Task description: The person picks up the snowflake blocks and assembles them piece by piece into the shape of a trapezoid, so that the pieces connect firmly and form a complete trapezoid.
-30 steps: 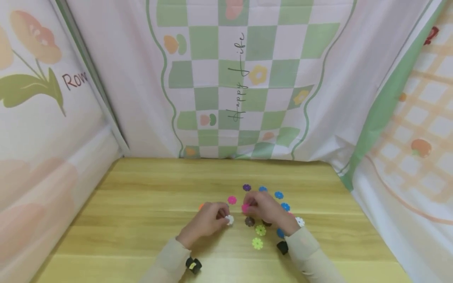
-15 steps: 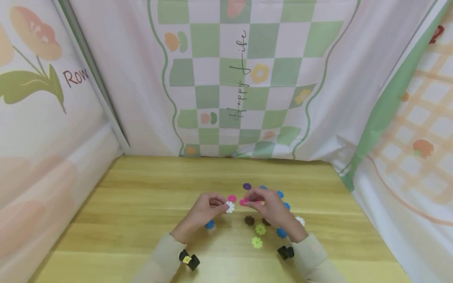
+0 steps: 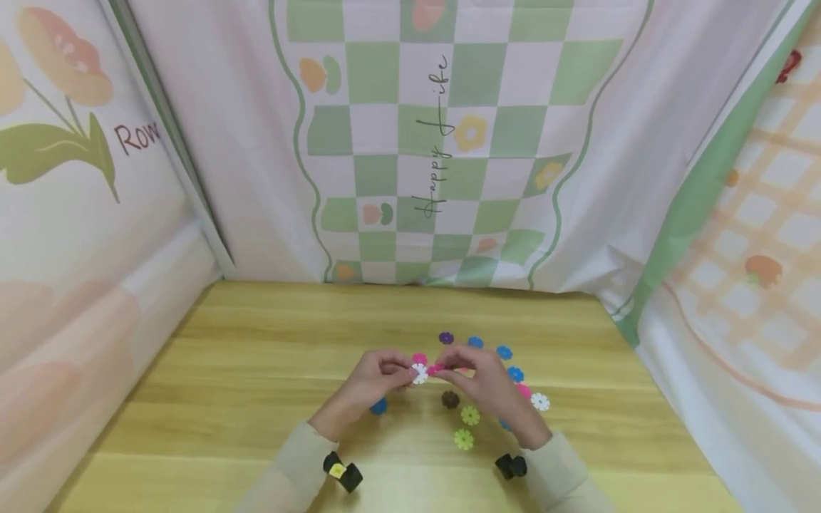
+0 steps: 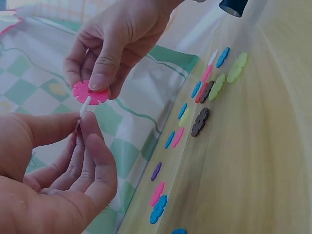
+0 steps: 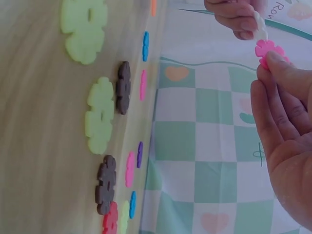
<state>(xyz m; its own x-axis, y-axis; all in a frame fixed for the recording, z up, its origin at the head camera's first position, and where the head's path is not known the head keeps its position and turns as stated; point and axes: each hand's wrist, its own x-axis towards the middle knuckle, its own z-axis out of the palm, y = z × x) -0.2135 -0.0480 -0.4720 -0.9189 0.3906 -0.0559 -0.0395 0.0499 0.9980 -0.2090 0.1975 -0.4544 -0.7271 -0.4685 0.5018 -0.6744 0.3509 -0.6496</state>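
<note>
Between thumb and forefinger my left hand (image 3: pixel 372 385) pinches a white flower-shaped plastic disc (image 3: pixel 420 374). My right hand (image 3: pixel 484 381) pinches a pink flower-shaped disc (image 4: pixel 90 92) the same way. Both discs are held up above the table, edge to edge and at an angle to each other. In the left wrist view the white disc (image 4: pixel 85 106) stands edge-on, its upper end right at the pink disc's notched rim. The right wrist view has the pink disc (image 5: pixel 269 51) against the white disc (image 5: pixel 260 27), which is partly covered by fingers.
Loose flower discs lie around the hands on the wooden table (image 3: pixel 269 320): a purple disc (image 3: pixel 446 338), yellow-green ones (image 3: pixel 464 439), a brown one (image 3: pixel 450 400), several blue ones (image 3: pixel 504 353) and a white one (image 3: pixel 540 402). A printed curtain (image 3: pixel 423 142) hangs behind the table.
Both hands have lifted their discs from near the tabletop. My right hand has moved slightly left, bringing the pink disc from a gap up to the white disc's edge.
</note>
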